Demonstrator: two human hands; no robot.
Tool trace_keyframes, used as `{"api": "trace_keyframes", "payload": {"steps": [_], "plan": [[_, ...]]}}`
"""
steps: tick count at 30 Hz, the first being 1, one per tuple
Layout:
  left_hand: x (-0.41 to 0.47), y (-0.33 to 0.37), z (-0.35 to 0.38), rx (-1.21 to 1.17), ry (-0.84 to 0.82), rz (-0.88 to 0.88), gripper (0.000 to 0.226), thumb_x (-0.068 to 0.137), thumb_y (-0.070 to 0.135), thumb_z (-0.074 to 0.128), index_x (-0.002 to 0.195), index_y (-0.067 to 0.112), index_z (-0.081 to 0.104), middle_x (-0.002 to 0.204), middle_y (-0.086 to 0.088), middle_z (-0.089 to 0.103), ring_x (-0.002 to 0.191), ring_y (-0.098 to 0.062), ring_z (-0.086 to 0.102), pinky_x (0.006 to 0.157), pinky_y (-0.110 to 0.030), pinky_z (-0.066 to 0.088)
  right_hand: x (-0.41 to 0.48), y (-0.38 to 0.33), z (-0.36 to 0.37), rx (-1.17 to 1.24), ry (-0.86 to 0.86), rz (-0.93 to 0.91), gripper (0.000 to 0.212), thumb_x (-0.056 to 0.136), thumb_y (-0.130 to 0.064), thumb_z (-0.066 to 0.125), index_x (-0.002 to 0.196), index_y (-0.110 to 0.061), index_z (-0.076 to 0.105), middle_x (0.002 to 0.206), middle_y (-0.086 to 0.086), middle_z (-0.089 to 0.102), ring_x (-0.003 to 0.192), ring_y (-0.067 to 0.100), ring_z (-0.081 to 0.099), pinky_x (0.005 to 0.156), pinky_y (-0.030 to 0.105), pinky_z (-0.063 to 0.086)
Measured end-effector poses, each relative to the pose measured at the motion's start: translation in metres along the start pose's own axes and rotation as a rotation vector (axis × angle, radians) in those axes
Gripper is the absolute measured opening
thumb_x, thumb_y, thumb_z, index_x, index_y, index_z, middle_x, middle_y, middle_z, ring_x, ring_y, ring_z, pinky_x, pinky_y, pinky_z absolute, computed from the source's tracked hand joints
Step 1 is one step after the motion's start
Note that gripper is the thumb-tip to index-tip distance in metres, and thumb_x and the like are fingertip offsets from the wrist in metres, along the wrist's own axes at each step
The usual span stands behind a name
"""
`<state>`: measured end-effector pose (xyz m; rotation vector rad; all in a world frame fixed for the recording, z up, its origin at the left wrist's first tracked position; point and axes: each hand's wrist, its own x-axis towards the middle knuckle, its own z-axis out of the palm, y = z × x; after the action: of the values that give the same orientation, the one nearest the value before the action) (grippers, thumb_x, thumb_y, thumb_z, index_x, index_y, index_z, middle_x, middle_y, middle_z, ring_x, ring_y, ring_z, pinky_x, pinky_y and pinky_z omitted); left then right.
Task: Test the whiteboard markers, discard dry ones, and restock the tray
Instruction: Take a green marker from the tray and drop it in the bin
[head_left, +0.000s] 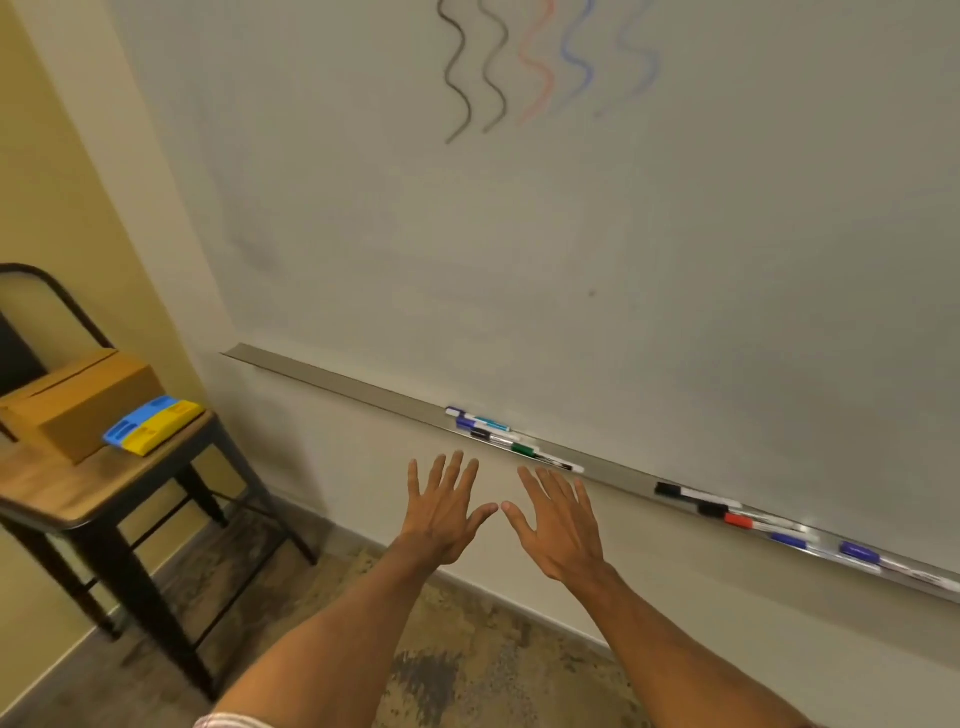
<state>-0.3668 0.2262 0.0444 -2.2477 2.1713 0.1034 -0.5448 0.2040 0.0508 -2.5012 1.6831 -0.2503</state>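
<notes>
1. Held left hand (447, 512) and right hand (558, 525) spread flat, fingers straight, thumb tips close together, gripping nothing.
2. Hovered both in front of the wall, just below the tray (337, 382).
3. Saw markers lying in the tray in two clusters: left cluster (498, 434) just beyond the fingertips, right cluster (727, 512) further right.
4. Saw wavy lines (519, 67) on the whiteboard (519, 260): two black, one red, two blue.
5. Noted box (78, 400) and blue-yellow block (150, 423) on chair (104, 488), well left of the tray.
</notes>
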Motion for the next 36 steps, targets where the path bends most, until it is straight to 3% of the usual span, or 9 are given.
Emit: {"api": "trace_keyframes", "payload": {"steps": [9,13,17,21,23,26,28,33,36], "plan": [[0.052,-0.055,-0.005,-0.020,-0.003,-0.066,0.112,0.059,0.077,-0.035,0.155,0.026,-0.004,0.162,-0.004,-0.009,0.149,-0.028,-0.008,0.111,-0.058,-0.015,0.078,-0.032,0.014,0.011,0.038,-0.062,0.106,0.066,-0.074,-0.029,0.150,-0.028,0.015,0.157,-0.002,0.019,0.145,0.016,0.013,0.117,0.040,0.000],[0.084,-0.067,-0.003,-0.001,-0.033,-0.070,0.087,0.083,0.073,-0.010,0.155,0.024,-0.004,0.162,-0.003,-0.010,0.149,-0.027,-0.009,0.112,-0.058,-0.015,0.112,-0.030,0.022,0.008,-0.036,-0.015,0.066,0.094,-0.059,0.012,0.149,-0.025,0.021,0.155,0.000,0.024,0.143,0.018,0.018,0.118,0.039,0.006],[0.120,-0.070,0.009,-0.020,-0.026,-0.028,0.117,0.056,0.076,-0.040,0.155,0.023,-0.005,0.162,-0.003,-0.008,0.149,-0.026,-0.007,0.112,-0.058,-0.013,0.140,-0.023,0.032,0.028,-0.085,0.051,0.064,0.095,-0.055,0.015,0.131,-0.020,0.055,0.127,0.005,0.061,0.118,0.022,0.056,0.102,0.043,0.041],[0.147,-0.063,0.019,-0.030,-0.087,-0.016,0.088,0.081,0.072,-0.012,0.154,0.022,-0.008,0.162,-0.003,-0.012,0.149,-0.026,-0.011,0.113,-0.056,-0.014,0.158,-0.013,0.047,0.057,-0.054,0.040,0.055,0.096,-0.047,0.040,0.143,-0.018,0.039,0.145,0.006,0.042,0.134,0.024,0.038,0.113,0.041,0.023],[0.157,-0.058,0.024,-0.033,-0.124,0.003,0.086,0.082,0.070,-0.010,0.153,0.023,-0.011,0.162,-0.004,-0.013,0.148,-0.026,-0.012,0.112,-0.056,-0.015,0.162,-0.006,0.054,0.024,-0.035,0.073,0.057,0.091,-0.046,0.053,0.139,-0.017,0.045,0.141,0.008,0.048,0.130,0.026,0.045,0.110,0.042,0.030],[0.169,-0.045,0.033,-0.040,-0.155,0.029,0.085,0.082,0.068,-0.011,0.153,0.023,-0.011,0.161,-0.005,-0.014,0.148,-0.026,-0.012,0.112,-0.055,-0.017,0.167,0.010,0.070,-0.011,-0.055,0.148,0.061,0.064,-0.046,0.081,0.115,-0.017,0.067,0.109,0.006,0.069,0.098,0.024,0.067,0.086,0.042,0.053],[0.176,-0.036,0.038,-0.045,-0.166,0.058,0.078,0.089,0.065,-0.004,0.154,0.022,-0.009,0.161,-0.005,-0.014,0.148,-0.027,-0.012,0.112,-0.056,-0.017,0.169,0.019,0.078,0.002,-0.040,0.187,0.063,0.055,-0.044,0.087,0.109,-0.016,0.070,0.102,0.006,0.071,0.091,0.023,0.069,0.080,0.041,0.056],[0.193,-0.018,0.056,-0.068,-0.160,0.172,0.116,0.052,0.070,-0.046,0.153,0.025,-0.011,0.160,-0.002,-0.020,0.146,-0.026,-0.020,0.111,-0.055,-0.018,0.168,0.036,0.084,-0.039,0.005,0.226,0.064,0.050,-0.034,0.091,0.106,-0.012,0.071,0.100,0.008,0.071,0.090,0.024,0.069,0.080,0.042,0.055],[0.199,-0.014,0.061,-0.055,-0.169,0.212,0.105,0.060,0.069,-0.041,0.152,0.025,-0.014,0.153,0.002,-0.030,0.139,-0.023,-0.030,0.110,-0.058,-0.019,0.164,0.040,0.090,-0.039,-0.008,0.281,0.058,0.065,-0.033,0.085,0.116,-0.011,0.066,0.111,0.009,0.068,0.102,0.026,0.065,0.091,0.042,0.050]]}}
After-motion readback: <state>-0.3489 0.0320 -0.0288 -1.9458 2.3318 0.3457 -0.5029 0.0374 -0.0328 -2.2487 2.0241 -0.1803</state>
